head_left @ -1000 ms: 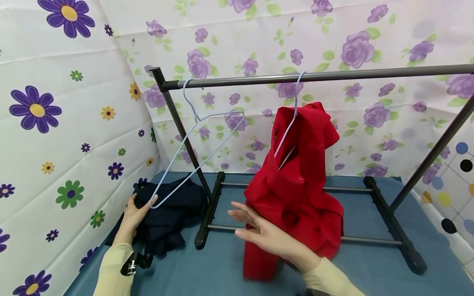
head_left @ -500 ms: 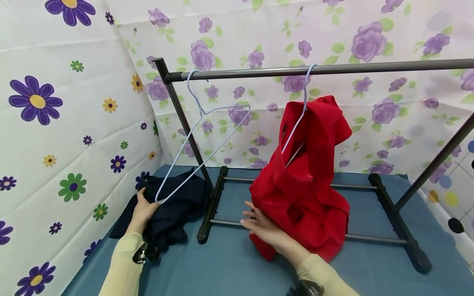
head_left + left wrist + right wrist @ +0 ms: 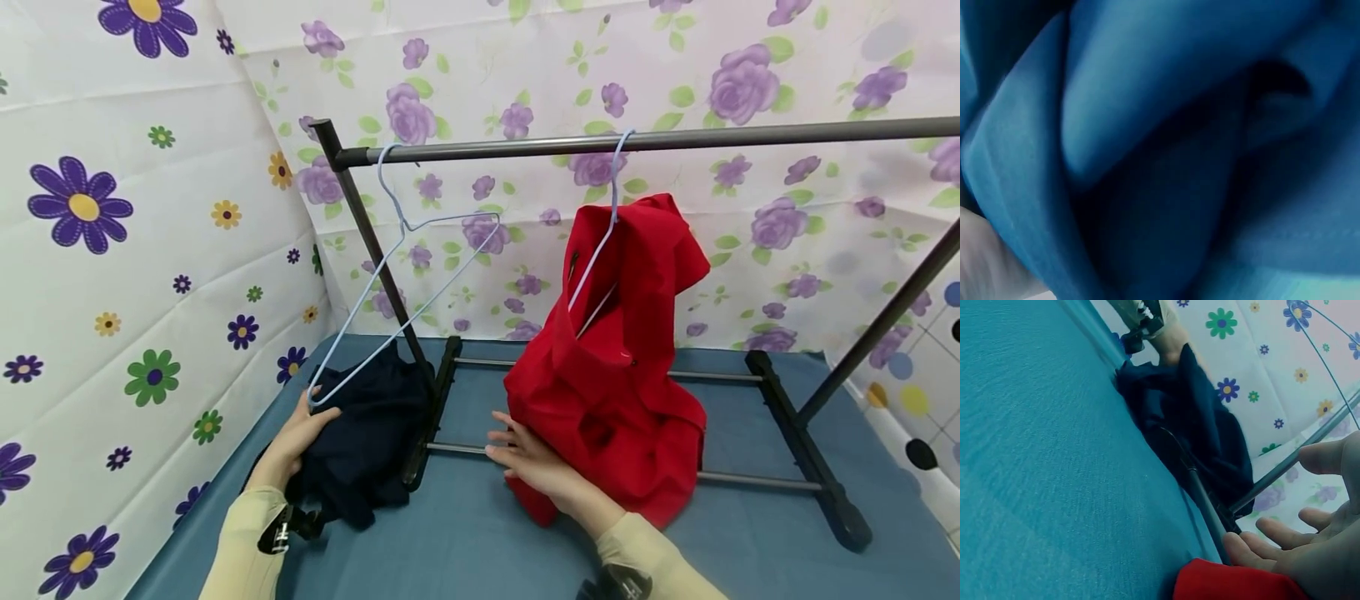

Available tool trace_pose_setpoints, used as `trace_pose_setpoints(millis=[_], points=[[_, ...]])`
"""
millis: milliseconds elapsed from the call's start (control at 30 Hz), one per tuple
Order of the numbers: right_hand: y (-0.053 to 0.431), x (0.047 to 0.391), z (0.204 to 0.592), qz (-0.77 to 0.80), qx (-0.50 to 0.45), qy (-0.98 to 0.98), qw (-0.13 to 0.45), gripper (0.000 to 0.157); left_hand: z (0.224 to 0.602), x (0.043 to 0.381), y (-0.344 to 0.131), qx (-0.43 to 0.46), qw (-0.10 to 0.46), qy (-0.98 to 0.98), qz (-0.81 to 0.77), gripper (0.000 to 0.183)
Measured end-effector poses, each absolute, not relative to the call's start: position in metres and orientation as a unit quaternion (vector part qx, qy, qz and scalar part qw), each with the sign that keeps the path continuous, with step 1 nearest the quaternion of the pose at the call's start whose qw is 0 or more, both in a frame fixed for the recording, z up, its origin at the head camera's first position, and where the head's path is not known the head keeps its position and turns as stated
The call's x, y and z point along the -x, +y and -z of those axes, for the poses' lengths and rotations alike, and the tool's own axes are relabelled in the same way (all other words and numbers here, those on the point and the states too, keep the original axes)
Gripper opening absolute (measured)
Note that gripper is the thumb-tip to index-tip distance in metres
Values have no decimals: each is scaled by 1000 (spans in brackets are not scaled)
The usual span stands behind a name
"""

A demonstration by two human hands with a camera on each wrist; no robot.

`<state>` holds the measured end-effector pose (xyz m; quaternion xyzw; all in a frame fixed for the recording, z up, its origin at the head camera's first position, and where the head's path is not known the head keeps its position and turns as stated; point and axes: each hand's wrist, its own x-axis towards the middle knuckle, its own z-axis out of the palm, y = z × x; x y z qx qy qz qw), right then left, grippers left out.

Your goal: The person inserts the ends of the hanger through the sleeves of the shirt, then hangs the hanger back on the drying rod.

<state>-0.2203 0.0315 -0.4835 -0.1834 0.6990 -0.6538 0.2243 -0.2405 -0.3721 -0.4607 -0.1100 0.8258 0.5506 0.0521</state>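
Observation:
My left hand (image 3: 298, 433) grips a crumpled navy garment (image 3: 367, 442) lying by the rack's left foot. Its thumb and fingers are at the near lower corner of a bare light-blue wire hanger (image 3: 401, 229), which hangs from the rail's left end. In the left wrist view, dark blue folds of the garment (image 3: 1147, 137) fill the picture. A red garment (image 3: 600, 400) hangs bunched on a second wire hanger (image 3: 617, 179). Beside its lower left side is my right hand (image 3: 536, 462), fingers spread and relaxed, holding nothing. The right wrist view shows this hand (image 3: 1319, 537) over the red cloth (image 3: 1229, 584).
A dark metal clothes rack stands on a blue cloth surface (image 3: 450, 550), its rail (image 3: 750, 137) running across. Its left foot (image 3: 415, 467) lies against the navy garment, its right foot (image 3: 847, 517) at the right. Flowered sheets (image 3: 172, 283) rise at the left and behind.
My left hand has shifted the navy garment to the right, toward the rack's left foot. My right hand has moved slightly right, closer against the red garment. The view has tilted a little.

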Motion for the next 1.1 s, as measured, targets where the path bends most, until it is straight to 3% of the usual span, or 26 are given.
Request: trace_pose_setpoints(millis=[400,567,900,1100], points=[[-11,232,494,683,173,659,262,73,445,217,-316,63,77,793,-601,81],[-38,235,491,724,132,611,293,85,447,213,-297,70,67,807,-583,85],[-70,243,493,759,80,561,321,106,449,208,-266,42,48,812,-581,73],[-76,241,490,781,81,533,315,87,443,202,-251,20,49,806,-589,68]])
